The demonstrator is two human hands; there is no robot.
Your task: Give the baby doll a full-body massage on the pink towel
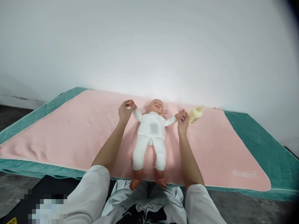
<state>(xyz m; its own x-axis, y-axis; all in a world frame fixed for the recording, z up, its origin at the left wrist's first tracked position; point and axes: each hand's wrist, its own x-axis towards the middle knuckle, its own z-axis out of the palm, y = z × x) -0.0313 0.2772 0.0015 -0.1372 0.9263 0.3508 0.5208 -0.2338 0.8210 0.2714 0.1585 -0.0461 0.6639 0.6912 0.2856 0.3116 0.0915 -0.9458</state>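
Note:
A baby doll (pixel 151 127) in a white top and white leggings lies on its back, head toward the wall and bare feet toward me. Its arms are spread out to both sides. My left hand (pixel 125 111) is closed with thumb and fingers around the doll's hand on the left. On the other side, my right hand (pixel 183 123) pinches the doll's other hand. Just right of my right hand rests a pale yellow pump bottle (pixel 195 115), tilted over on the mat, with printed text on its side.
Under the doll is a pink mat (pixel 70 130) with lettering at its lower right corner. It covers a green quilted mattress (pixel 259 140). A white wall (pixel 149 46) stands behind. At the lower left is a dark surface (pixel 44 183) with a blurred patch.

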